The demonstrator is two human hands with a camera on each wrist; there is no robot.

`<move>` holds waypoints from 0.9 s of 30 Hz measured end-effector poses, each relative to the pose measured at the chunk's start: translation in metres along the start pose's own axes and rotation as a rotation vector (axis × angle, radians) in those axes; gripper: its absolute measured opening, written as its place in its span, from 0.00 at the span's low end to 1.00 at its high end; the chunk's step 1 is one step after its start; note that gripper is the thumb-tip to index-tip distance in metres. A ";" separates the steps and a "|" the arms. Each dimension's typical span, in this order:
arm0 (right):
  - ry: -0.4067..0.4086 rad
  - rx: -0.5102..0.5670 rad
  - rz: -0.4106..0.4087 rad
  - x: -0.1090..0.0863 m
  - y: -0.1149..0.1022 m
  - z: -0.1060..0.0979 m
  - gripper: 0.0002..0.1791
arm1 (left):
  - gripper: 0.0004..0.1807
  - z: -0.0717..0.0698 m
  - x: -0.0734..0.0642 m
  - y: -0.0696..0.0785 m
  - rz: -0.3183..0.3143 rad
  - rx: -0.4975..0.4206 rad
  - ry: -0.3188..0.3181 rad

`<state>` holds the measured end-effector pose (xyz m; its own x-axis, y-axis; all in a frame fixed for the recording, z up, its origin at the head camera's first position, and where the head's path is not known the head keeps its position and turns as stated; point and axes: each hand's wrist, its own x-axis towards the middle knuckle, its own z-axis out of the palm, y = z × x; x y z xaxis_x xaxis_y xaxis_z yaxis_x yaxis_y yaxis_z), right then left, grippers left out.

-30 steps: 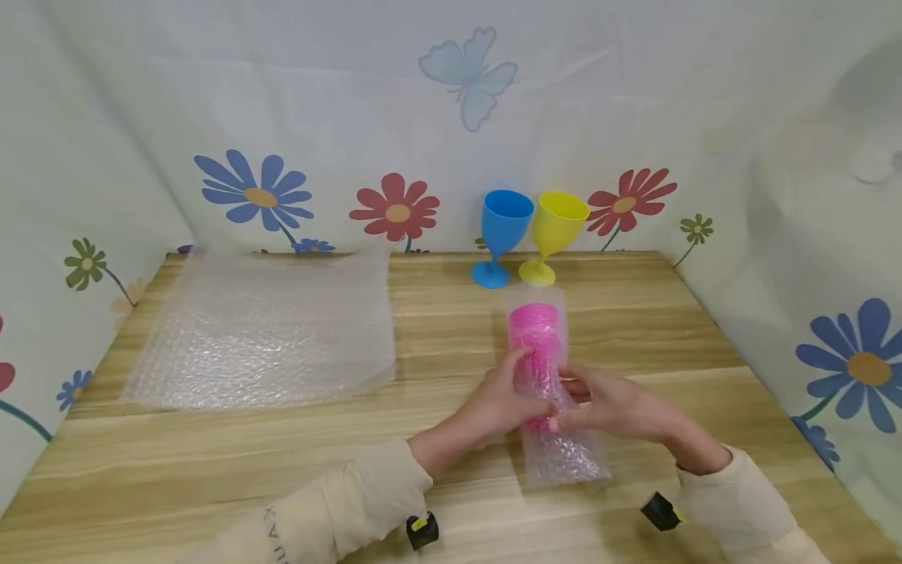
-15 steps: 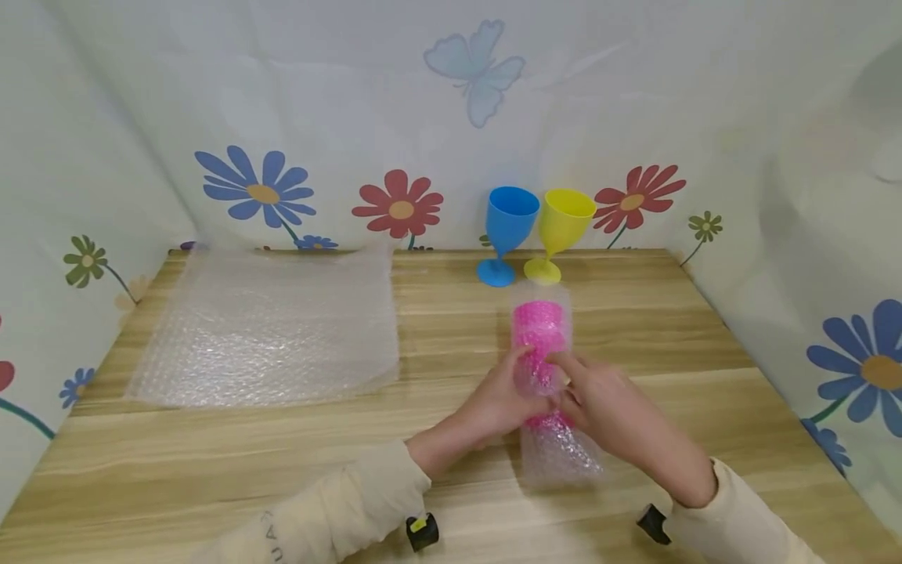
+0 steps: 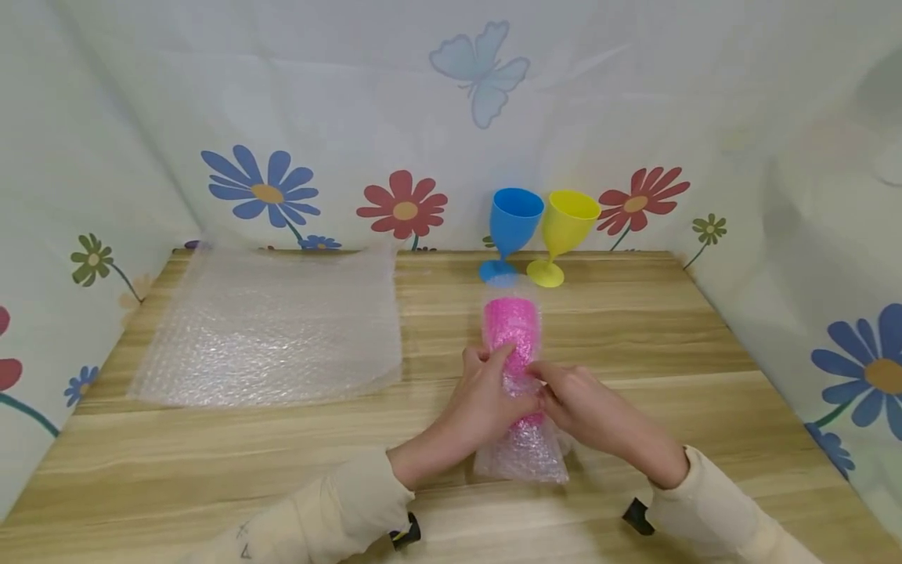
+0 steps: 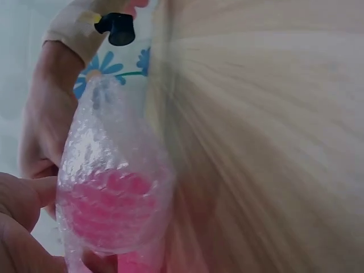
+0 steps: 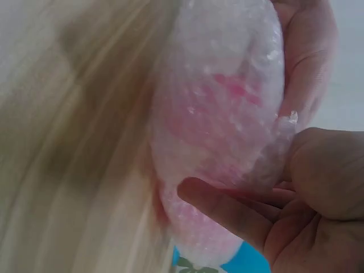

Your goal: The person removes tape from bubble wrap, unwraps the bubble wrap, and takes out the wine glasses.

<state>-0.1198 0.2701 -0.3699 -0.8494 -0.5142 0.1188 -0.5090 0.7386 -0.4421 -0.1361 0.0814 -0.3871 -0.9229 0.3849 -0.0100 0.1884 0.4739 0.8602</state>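
Observation:
A pink goblet (image 3: 510,321) lies rolled in bubble wrap (image 3: 517,458) at the middle right of the table, its bowl toward the back. My left hand (image 3: 474,407) grips the roll from the left, the thumb across the wrap. From the right, my right hand (image 3: 595,411) pinches the wrap around the stem. The right wrist view has the wrap's edge (image 5: 278,142) at the thumb, with a finger stretched along the roll. Through the plastic, the left wrist view shows the pink round foot (image 4: 114,210) and the loose wrap end (image 4: 105,119) beyond it.
A blue goblet (image 3: 514,227) and a yellow goblet (image 3: 569,223) stand upright at the table's back edge, just behind the roll. A flat bubble wrap sheet (image 3: 275,329) lies on the left of the wooden table (image 3: 211,454). Flowered cloth (image 3: 331,117) hangs behind.
The wrapped goblet has shifted slightly left. My right hand has gone from the roll's side to pinching the wrap near the stem; my left hand has kept its grip and moved left with it.

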 end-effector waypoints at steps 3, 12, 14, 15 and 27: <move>0.017 0.026 0.014 0.002 0.003 0.004 0.13 | 0.47 0.000 -0.003 -0.004 0.049 0.013 0.019; 0.001 0.115 0.046 0.005 0.010 0.007 0.10 | 0.39 0.008 -0.002 -0.012 0.020 -0.158 0.041; 0.008 0.094 0.054 0.006 0.009 0.009 0.10 | 0.41 0.009 -0.003 -0.012 0.029 -0.199 0.058; 0.015 0.087 0.057 0.006 0.008 0.010 0.10 | 0.42 0.010 -0.004 -0.012 0.040 -0.215 0.068; 0.118 0.215 0.247 0.003 0.004 0.018 0.09 | 0.48 0.010 -0.008 -0.010 0.062 -0.216 0.053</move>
<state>-0.1216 0.2638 -0.3877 -0.9598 -0.2687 0.0813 -0.2560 0.7191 -0.6460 -0.1274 0.0817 -0.4004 -0.9293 0.3631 0.0678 0.1739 0.2681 0.9476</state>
